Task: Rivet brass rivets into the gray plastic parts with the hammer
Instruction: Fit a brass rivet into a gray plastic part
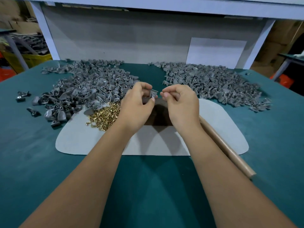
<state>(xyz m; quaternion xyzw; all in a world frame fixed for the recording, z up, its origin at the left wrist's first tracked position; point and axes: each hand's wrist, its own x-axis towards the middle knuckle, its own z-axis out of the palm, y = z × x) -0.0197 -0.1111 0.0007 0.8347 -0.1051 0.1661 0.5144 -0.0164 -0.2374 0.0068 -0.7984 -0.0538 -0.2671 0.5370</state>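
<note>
Your left hand (137, 104) pinches one small gray plastic part (153, 94) between thumb and fingertips, holding it above a dark block (158, 116) on a pale gray mat (92, 139). Your right hand (181, 102) sits just beside the part, thumb and forefinger pressed together; whether they hold a rivet is too small to tell. A pile of brass rivets (105, 116) lies on the mat beside your left wrist. Heaps of gray parts spread across the green table (29, 162): one at left (85, 84), one at right (212, 84). A wooden handle (230, 150) lies along your right forearm.
</note>
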